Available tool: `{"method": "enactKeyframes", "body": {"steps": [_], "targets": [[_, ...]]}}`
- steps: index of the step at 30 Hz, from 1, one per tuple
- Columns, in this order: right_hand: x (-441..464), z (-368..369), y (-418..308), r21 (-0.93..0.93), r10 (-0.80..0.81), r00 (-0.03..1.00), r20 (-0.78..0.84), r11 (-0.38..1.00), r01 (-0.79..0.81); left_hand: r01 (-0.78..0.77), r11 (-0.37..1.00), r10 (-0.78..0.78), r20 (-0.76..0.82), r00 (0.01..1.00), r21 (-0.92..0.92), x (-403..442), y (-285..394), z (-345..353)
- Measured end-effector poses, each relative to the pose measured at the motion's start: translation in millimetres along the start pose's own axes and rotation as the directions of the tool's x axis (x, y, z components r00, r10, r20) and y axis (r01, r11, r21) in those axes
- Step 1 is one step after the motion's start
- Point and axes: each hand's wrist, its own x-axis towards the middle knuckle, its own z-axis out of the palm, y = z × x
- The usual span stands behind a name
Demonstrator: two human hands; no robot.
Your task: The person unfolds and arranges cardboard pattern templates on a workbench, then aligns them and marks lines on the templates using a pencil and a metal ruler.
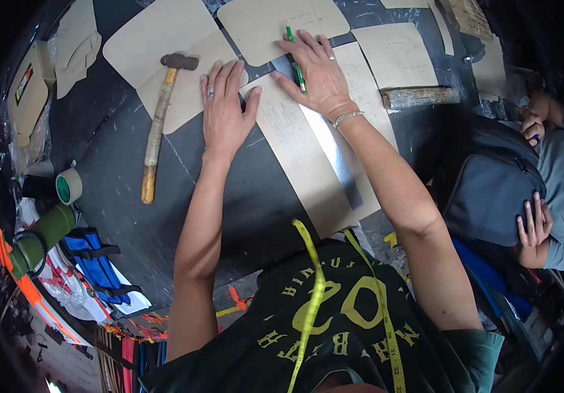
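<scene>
My left hand (224, 112) lies flat with fingers stretched out, over the edge of a tan cardboard piece (180, 98). A hammer (158, 128) with a worn wooden handle lies to its left. My right hand (320, 77) holds a green pencil (302, 80) tucked between thumb and fingers. That hand rests at the upper end of a shiny metal ruler (329, 145). Under the ruler lie long cardboard pieces (290, 145) with faint pencil writing on them. A yellow measuring tape (313, 298) hangs round my neck, over my dark shirt.
More cardboard patterns (396, 56) lie across the dark table (246, 190). A worn cylindrical bar (419, 97) sits on the right. At the far left stands a tape roll (69, 186). Another person on the right handles a black backpack (495, 196).
</scene>
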Motion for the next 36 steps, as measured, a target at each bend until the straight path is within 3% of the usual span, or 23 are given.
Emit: {"method": "enactKeyframes", "body": {"steps": [15, 18, 36], "targets": [[-2.3, 3.9, 1.1, -0.041, -0.055, 0.998, -0.018, 0.998, 0.054, 0.037, 0.998, -0.032, -0.089, 0.996, 0.053, -2.1, -2.4, 8.0], [-2.1, 1.2, 0.9, -0.027, -0.058, 0.998, 0.000, 0.998, 0.058, 0.043, 0.985, -0.035, -0.054, 0.998, 0.166, -3.1, -0.1, 8.2], [-1.4, -1.3, -1.4, 0.023, -0.012, 0.999, 0.050, 1.000, 0.011, 0.094, 0.978, -0.097, 0.008, 0.995, 0.185, 3.2, 0.2, 7.2]]}}
